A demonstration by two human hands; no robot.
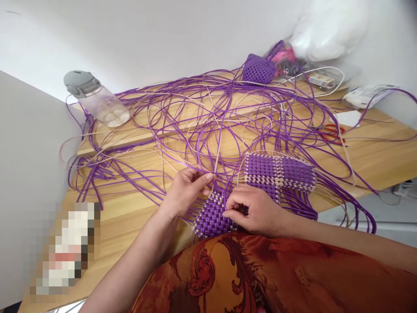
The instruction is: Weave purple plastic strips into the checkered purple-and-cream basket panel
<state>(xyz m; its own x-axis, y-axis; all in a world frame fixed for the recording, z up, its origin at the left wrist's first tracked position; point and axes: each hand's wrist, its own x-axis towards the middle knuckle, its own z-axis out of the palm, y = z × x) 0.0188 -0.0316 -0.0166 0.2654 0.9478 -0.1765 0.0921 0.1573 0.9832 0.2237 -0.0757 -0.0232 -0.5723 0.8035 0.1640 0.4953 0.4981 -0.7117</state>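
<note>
A woven piece (pixel 215 217) of purple and beige strands lies at the table's near edge, against the patterned orange-brown clothing. My left hand (pixel 184 193) is at its upper left edge, thumb and forefinger pinched on a thin strand. My right hand (pixel 257 211) is closed at the piece's right side, its fingertips pinching a purple strand close to the weave. Partly behind that hand lies a larger woven section (pixel 282 171) with a beige cross pattern, long strands trailing from its edges. Whether the two woven parts join is hidden by my right hand.
Loose purple and beige strands (pixel 215 117) tangle across the wooden table (pixel 130 243). A grey-lidded clear bottle (pixel 102 104) stands at the back left. At the back sits a small purple woven pouch (pixel 259 69). Orange-handled scissors (pixel 332 133) lie at right, below a white bag (pixel 329 30).
</note>
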